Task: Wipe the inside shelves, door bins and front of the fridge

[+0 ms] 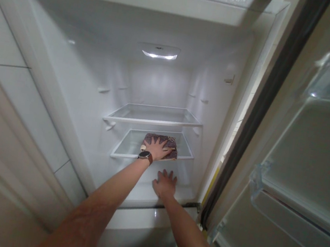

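Observation:
A folded dark patterned cloth [172, 143] lies on the lower glass shelf [122, 145] inside a refrigerator. My left hand [157, 148], with a watch on its wrist, rests on top of the cloth with fingers spread flat, covering part of it. Below that shelf, my right hand [165, 184] is near the white floor of the compartment, fingers apart and nothing in them. Whether its fingertips touch the surface, I cannot tell.
Above the cloth sits an upper glass shelf [154, 114], under a lit lamp [159, 53]. To the right the refrigerator door [311, 148] stands open, carrying clear plastic bins [296, 211]. A tiled wall [7, 85] runs along the left.

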`<state>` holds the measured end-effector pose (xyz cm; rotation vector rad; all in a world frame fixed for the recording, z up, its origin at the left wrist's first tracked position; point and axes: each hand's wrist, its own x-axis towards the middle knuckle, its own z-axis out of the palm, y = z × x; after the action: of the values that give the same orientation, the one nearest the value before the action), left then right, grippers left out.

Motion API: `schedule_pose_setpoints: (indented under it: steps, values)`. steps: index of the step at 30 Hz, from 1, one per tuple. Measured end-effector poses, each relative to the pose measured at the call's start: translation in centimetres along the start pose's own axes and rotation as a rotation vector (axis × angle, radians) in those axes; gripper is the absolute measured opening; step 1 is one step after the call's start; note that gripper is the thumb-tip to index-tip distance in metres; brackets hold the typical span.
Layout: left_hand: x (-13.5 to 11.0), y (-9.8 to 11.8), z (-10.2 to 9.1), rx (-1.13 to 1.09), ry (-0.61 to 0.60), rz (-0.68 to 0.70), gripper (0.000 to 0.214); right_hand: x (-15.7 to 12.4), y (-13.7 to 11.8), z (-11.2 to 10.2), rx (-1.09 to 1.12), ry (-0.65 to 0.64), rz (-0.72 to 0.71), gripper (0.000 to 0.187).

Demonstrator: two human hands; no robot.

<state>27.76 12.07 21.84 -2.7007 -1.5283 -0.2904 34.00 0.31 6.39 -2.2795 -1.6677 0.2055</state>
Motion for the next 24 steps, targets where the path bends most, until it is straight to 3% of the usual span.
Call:
schedule_pose_setpoints:
  steps: [13,24]
  values:
    - [-0.8,0.6,-0.4,0.007,0.084,-0.005,0.08,0.0,-0.1,-0.2,-0.035,-0.029,0.01,0.058]
    - [0.5,0.1,0.0,-0.003,0.094,0.007,0.076,-0.2,-0.1,0.0,-0.012,0.008,-0.009,0.057]
